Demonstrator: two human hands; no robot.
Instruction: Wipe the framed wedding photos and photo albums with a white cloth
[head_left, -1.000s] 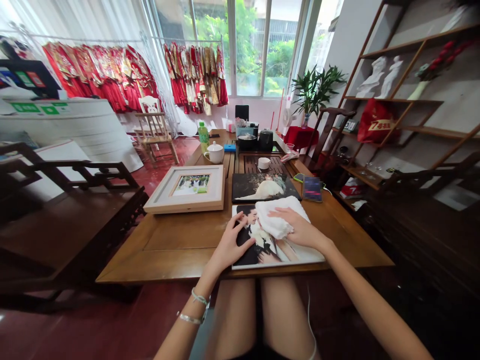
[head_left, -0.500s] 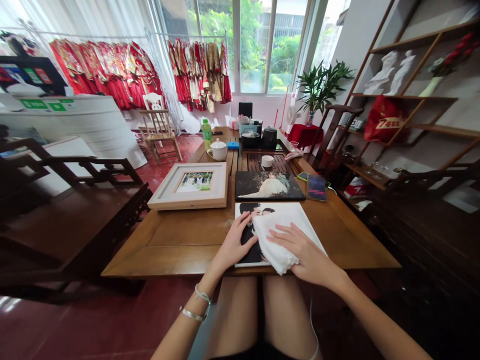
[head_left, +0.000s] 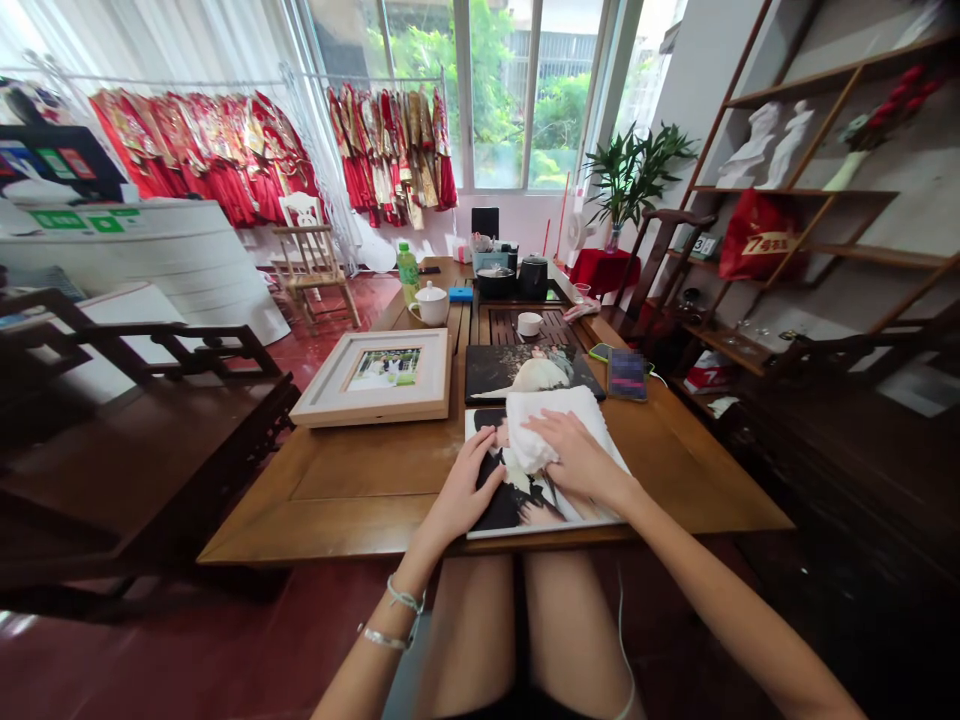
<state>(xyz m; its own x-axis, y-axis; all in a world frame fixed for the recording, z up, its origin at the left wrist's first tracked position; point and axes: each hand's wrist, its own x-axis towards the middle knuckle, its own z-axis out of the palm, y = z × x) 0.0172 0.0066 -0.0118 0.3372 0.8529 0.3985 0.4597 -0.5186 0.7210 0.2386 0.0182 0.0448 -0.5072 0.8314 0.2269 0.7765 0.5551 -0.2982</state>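
Observation:
A photo panel [head_left: 504,512] showing a couple lies flat at the table's near edge, in front of me. My left hand [head_left: 466,487] rests on its left side, fingers stretched and apart. Under my right hand [head_left: 579,455] is a folded white cloth [head_left: 566,402], pressed onto the panel's upper part with the fingers spread over it. The cloth covers some of the picture and overlaps the lower edge of a darker photo panel [head_left: 487,375] just behind. To the left lies a light wooden picture frame [head_left: 322,395] with a small photo inside.
Beyond the panels, the wooden table [head_left: 352,510] carries a white teapot [head_left: 430,304], a green bottle [head_left: 408,272], a small white cup [head_left: 529,323] and a black pot [head_left: 532,277]. A phone [head_left: 627,374] with a cable lies at the right. Dark wooden chairs flank both sides.
My right hand has slid the white cloth away from me, up the panel, uncovering the picture's lower part. My left hand stays on the panel's left side. The view has shifted slightly.

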